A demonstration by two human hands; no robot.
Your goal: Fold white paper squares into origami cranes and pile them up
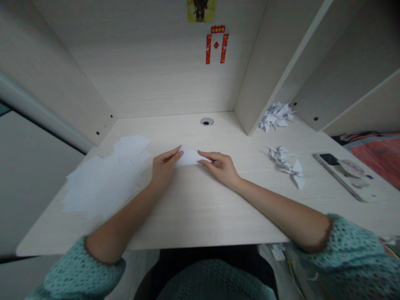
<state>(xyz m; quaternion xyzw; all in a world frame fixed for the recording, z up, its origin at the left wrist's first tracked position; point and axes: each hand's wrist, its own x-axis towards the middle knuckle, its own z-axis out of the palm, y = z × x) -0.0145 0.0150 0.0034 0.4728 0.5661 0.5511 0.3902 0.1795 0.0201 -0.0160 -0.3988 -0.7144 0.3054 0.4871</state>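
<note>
– While the left hand (164, 165) and the right hand (225, 167) are over the desk (200, 212), what do the fingers hold?

– One small white paper (188, 156)! The left thumb and fingers pinch its left end. The right thumb and finger are closed on its right end. So the paper sits right between the two hands.

– Does it have a fold in it?

– I can't tell from here.

– What is next to the left fingers?

– A big, messy pile of white sheets (108, 177). It lies to their left.

– And on the other side?

– Well to the right of the right fingers are some bent bits of paper (286, 161). Behind those, farther from the fingers, is a bigger heap of paper bits (277, 116). A phone (350, 177) lies past the bent bits, back side up.

– Anything straight ahead?

– A round hole (207, 121) in the desk, just beyond the fingertips. Higher up are red paper strips (208, 49) on the back wall (156, 75).
</note>
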